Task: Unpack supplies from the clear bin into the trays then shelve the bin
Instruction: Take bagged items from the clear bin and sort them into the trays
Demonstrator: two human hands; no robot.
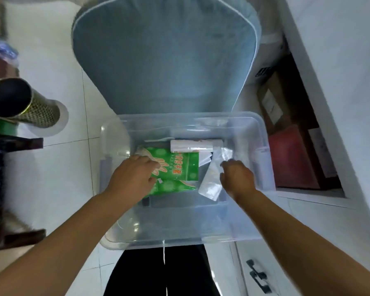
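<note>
While the left hand (135, 178) curls its fingers and thumb round the left edge of a green packet (179, 167), the right hand (237, 178) pinches the right edge of a clear bag (210, 182) just beside it. Both lie low in the bin (263, 133), with a white roll (191, 146) touching the packet's far side.

A second green packet seems to lie under the first, so the left grip should take both or clearly one. The bag is limp and slick, so a fuller pinch would likely hold better.

Lift straight up to clear the high walls. The bin sits against a blue chair (162, 60) on its far side. A tube (19, 101) juts out on the left, and a low shelf (329, 195) of boxes (291, 159) crowds the right. The trays are out of view.
</note>
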